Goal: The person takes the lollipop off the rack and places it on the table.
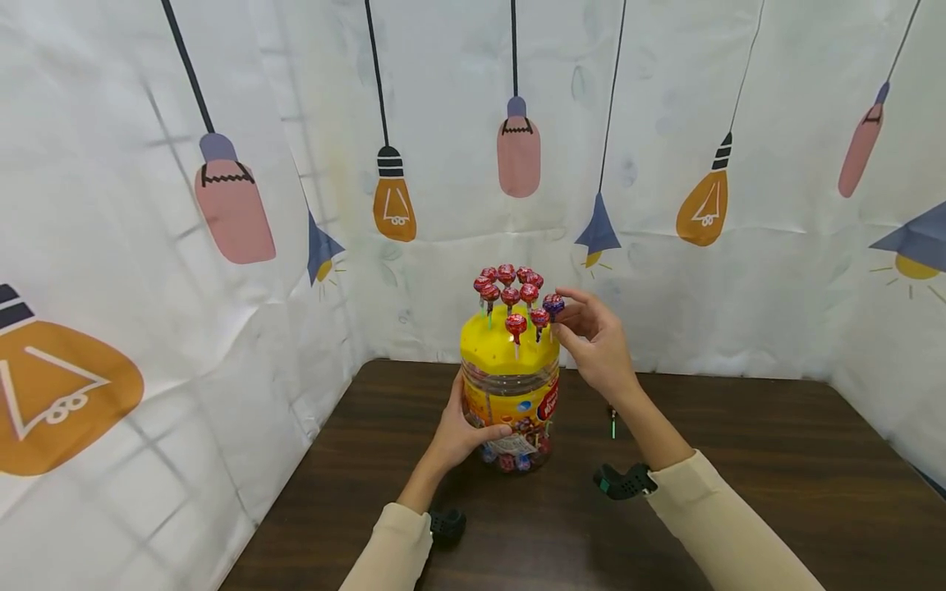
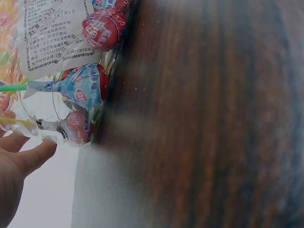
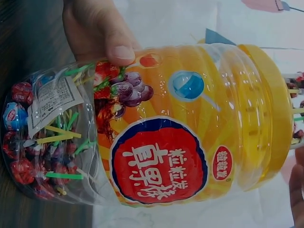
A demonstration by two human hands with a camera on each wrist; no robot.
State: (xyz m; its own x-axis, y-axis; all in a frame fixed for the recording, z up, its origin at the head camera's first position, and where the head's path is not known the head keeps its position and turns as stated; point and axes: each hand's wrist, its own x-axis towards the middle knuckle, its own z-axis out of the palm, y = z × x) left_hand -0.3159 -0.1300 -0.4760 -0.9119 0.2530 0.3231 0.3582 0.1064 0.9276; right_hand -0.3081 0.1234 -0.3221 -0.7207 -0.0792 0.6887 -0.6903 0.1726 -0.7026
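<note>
A clear plastic jar [image 1: 510, 402] with a yellow lid [image 1: 480, 349] and fruit-printed label stands on the table. Lollipops [image 3: 23, 171] fill its lower part. Several red-wrapped lollipops [image 1: 516, 326] stand upright by their sticks in the lid top. My left hand [image 1: 454, 431] grips the jar's left side, thumb across the front; the left wrist view shows its fingertips [image 2: 42, 154] at the jar's base. With thumb and index finger, my right hand [image 1: 602, 349] pinches a purple-wrapped lollipop [image 1: 553, 305] at the lid's right edge. Only fingers [image 3: 298, 190] of it show in the right wrist view.
A lollipop with a green stick [image 1: 613, 423] lies on the dark wooden table [image 1: 739, 460], right of the jar and close to my right forearm. White curtains [image 1: 458, 312] printed with lamps surround the table at the back and sides.
</note>
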